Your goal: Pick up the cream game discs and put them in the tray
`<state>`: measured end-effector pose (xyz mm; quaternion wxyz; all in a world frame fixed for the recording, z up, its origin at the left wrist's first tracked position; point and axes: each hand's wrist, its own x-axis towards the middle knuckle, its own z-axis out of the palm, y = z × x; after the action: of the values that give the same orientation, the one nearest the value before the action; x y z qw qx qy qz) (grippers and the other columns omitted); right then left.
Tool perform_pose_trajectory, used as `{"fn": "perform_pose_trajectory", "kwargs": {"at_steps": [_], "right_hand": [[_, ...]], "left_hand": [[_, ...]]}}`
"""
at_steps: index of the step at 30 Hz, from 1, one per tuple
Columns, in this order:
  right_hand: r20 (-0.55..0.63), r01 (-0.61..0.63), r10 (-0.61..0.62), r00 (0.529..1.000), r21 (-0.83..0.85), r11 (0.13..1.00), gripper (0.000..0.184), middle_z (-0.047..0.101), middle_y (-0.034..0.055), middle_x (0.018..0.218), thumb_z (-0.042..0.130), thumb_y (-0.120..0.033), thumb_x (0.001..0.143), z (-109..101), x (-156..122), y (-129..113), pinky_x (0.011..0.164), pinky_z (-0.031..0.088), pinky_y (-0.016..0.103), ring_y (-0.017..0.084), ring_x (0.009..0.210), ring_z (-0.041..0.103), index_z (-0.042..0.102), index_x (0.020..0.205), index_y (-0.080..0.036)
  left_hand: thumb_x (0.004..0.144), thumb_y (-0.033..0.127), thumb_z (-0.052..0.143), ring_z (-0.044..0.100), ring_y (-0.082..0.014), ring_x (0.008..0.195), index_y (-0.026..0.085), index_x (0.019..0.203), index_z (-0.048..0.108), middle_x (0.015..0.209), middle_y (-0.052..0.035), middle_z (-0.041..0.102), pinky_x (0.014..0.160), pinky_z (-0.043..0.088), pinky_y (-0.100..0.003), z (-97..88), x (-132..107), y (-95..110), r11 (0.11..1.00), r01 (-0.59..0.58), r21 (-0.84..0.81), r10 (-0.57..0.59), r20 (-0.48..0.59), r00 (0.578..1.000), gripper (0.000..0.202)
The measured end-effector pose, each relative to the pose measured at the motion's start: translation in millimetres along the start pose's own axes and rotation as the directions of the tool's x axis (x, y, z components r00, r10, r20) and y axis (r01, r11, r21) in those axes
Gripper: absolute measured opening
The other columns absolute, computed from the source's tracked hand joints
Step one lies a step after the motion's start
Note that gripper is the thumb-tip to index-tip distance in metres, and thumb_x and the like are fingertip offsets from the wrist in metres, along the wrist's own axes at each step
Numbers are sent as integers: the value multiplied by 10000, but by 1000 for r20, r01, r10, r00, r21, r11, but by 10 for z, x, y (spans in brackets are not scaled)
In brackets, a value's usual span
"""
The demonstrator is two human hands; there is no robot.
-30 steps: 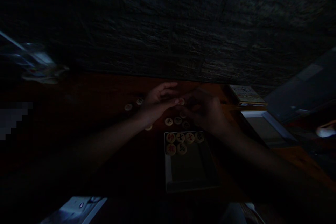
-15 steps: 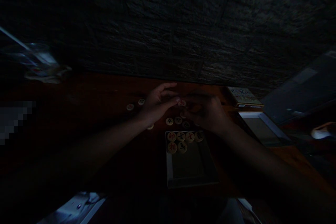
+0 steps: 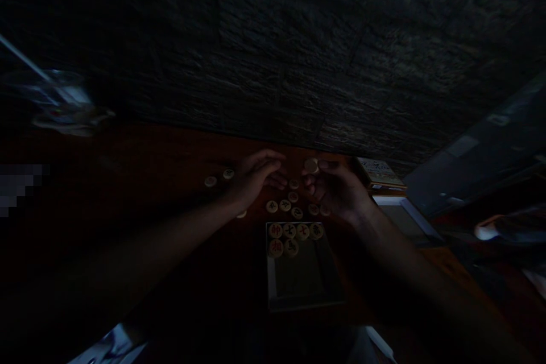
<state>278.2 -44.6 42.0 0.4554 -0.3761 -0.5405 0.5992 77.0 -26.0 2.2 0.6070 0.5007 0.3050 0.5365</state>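
Between the thumb and fingers of my right hand (image 3: 330,182) is a round Chinese chess piece (image 3: 312,165), its plain side showing. My left hand (image 3: 259,176) hovers to the left with loosely curved, parted fingers and nothing visible in them. Several loose pieces lie on the table below and between the hands, among them a black-marked one (image 3: 285,205) and a red-marked one (image 3: 293,197). Closer to me is a shallow open box (image 3: 271,281). A row of pieces and two more, including a red-marked piece (image 3: 276,248), lie at its far end.
To the right are a printed box (image 3: 379,172) and another shallow tray (image 3: 413,217). A clear cup with a straw (image 3: 70,91) stands at the far left. A dark stone wall (image 3: 264,68) rises behind the wooden table (image 3: 170,148). Everything is dimly lit.
My right hand has moved apart from my left and turned, lifting the piece with its plain side toward me. More loose pieces are now uncovered. The camera view has shifted slightly.
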Motion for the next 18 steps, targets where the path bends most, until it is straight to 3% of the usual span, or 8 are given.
{"fn": "perform_pose_trajectory", "kwargs": {"at_steps": [5, 9, 14, 18], "right_hand": [[16, 1, -2, 1000, 48, 999, 242, 750, 44, 847, 810, -376, 714, -1, -14, -14, 660, 581, 255, 141, 689, 666, 725, 851, -196], [67, 131, -118, 991, -251, 959, 261, 780, 36, 854, 847, -309, 753, -2, -118, -132, 690, 581, 269, 159, 737, 714, 790, 979, -192], [116, 258, -246, 962, -671, 695, 242, 811, 62, 910, 821, -258, 789, 56, -434, -425, 654, 579, 272, 183, 734, 735, 801, 1021, -194], [191, 306, -263, 946, -800, 517, 215, 814, 35, 927, 756, -135, 780, 75, -693, -520, 645, 575, 251, 169, 742, 738, 801, 973, -217]], "left_hand": [[861, 281, 669, 737, -169, 637, 146, 1003, 685, 799, -54, 748, 616, 600, -283, 4, -4, 8, 1000, 3, 6, -3, 1, 1000, 197], [849, 291, 677, 726, -167, 618, 154, 998, 686, 794, -50, 749, 602, 587, -280, 9, -11, 24, 1000, 12, 27, -12, -4, 1000, 203], [838, 287, 685, 718, -167, 612, 162, 985, 697, 787, -44, 742, 578, 569, -272, 24, -29, 45, 998, 5, 66, -4, -13, 1000, 193], [848, 290, 683, 724, -173, 639, 164, 993, 706, 815, -53, 746, 579, 567, -275, 17, -37, 37, 996, -7, 90, 7, 2, 1000, 193]]}}
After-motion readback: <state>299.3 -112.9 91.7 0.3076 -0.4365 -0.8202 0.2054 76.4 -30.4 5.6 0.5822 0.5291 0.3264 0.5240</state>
